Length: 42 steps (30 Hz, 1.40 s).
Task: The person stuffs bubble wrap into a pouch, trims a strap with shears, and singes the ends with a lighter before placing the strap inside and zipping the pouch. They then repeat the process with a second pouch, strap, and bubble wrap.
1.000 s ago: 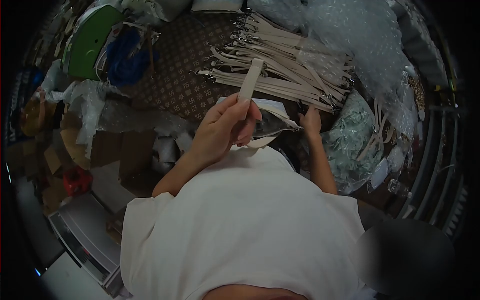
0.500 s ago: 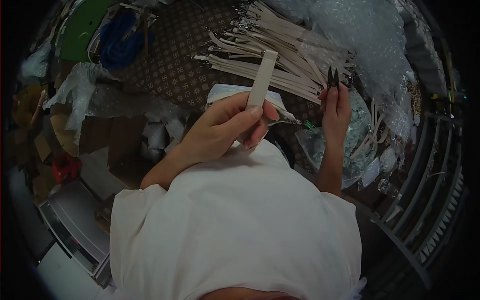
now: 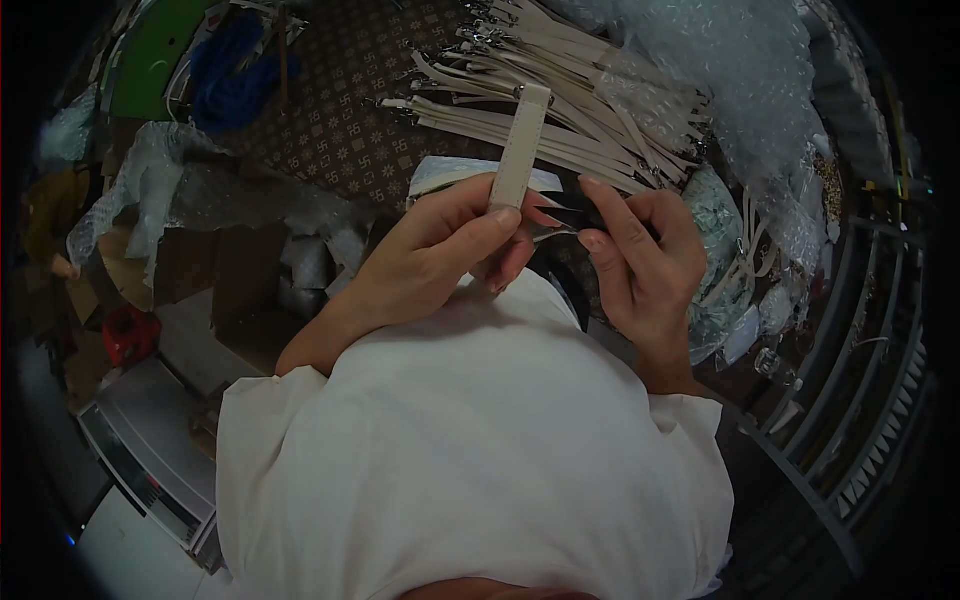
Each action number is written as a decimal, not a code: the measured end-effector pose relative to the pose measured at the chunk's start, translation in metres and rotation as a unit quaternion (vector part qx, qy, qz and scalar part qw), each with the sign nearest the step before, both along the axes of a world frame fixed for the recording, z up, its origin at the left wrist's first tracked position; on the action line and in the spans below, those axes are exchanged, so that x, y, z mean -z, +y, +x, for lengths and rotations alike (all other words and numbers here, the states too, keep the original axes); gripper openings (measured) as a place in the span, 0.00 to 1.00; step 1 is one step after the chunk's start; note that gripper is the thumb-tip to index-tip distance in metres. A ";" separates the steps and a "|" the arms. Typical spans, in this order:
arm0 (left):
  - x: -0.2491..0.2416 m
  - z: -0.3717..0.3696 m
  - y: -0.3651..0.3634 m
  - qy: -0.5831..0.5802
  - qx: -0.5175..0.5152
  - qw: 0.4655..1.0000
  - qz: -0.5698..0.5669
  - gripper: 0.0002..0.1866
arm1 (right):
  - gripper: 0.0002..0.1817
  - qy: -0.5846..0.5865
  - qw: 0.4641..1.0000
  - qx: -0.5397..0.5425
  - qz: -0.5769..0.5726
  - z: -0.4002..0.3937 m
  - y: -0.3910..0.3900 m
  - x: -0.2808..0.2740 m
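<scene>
Just past the white shirt (image 3: 470,430), left hand (image 3: 440,235) pinches a beige strap (image 3: 521,150) between thumb and fingers, free end out, apparently keeping its stitching exposed. Right hand (image 3: 650,250) has fingers closed around black snips (image 3: 588,213), parted blades aimed strapward, seemingly for control. Beyond, bunched clip-ended straps (image 3: 600,125) lie on patterned cloth (image 3: 370,130).
</scene>
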<state>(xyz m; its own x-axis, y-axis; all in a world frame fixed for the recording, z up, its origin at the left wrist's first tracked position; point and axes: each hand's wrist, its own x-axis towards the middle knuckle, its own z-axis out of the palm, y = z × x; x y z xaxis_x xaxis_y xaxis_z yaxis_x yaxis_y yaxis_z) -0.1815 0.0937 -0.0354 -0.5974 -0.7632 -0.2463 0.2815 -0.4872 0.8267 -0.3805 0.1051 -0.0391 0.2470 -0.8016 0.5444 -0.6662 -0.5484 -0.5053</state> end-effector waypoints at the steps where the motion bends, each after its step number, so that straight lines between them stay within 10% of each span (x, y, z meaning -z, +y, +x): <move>1: 0.001 0.000 0.000 0.003 -0.003 1.000 -0.006 0.13 | 0.19 0.007 1.000 -0.009 -0.004 0.001 0.000 -0.001; 42: -0.004 -0.002 -0.002 -0.032 0.022 0.999 -0.014 0.13 | 0.17 0.004 1.000 0.009 -0.028 0.001 -0.003 0.009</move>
